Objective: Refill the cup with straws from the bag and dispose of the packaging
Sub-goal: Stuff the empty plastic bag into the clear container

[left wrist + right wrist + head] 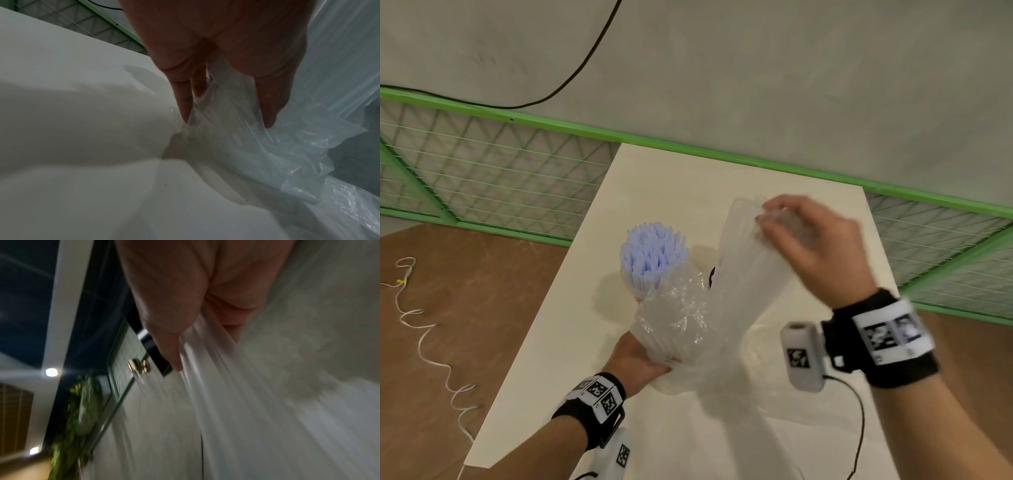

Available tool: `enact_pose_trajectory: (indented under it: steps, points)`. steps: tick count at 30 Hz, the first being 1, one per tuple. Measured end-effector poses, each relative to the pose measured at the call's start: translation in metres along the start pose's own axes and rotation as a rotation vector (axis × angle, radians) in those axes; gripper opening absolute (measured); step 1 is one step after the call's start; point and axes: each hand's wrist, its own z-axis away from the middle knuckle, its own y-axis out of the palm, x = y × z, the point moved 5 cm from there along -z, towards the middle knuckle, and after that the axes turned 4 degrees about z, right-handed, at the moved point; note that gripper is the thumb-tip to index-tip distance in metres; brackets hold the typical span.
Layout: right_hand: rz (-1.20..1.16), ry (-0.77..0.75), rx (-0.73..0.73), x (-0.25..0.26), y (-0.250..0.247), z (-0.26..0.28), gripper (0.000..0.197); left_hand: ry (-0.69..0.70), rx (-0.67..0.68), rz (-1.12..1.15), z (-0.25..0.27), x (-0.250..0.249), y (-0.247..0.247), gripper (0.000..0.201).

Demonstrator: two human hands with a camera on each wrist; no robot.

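A bundle of pale lilac straws (652, 253) stands tilted above the white table (671, 178), its lower half wrapped in the crumpled clear plastic bag (678, 318). My left hand (640, 359) grips the bundle's lower end through the plastic; in the left wrist view its fingers (183, 104) curl into the bag (267, 146). My right hand (801, 240) pinches the free end of the bag and holds it stretched up to the right of the straws; the right wrist view is blurred and shows the film (216, 394) held between thumb and finger. A dark purple patch (711, 277) shows behind the bag; what it is cannot be told.
A green mesh fence (688, 144) runs behind the table, with a black cable (571, 78) hanging on the wall above it. A white coiled cord (424, 342) lies on the brown floor to the left. Bare tabletop (82, 129) lies left of my left hand.
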Motion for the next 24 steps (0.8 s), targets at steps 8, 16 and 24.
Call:
enact_pose_trajectory:
  steps: [8,16,24]
  points:
    - [-0.274,-0.150,-0.287,0.014,-0.114,-0.070,0.015,0.049,0.007,-0.031,0.002,-0.007,0.001,0.062]
    - [0.096,0.074,0.214,-0.103,-0.008,-0.075,0.029,0.035,-0.003,-0.044,0.006,-0.014,-0.001,0.067]
    - [0.593,-0.042,0.728,-0.135,0.050,-0.042,0.071,-0.062,0.021,-0.028,0.008,-0.011,0.001,0.050]
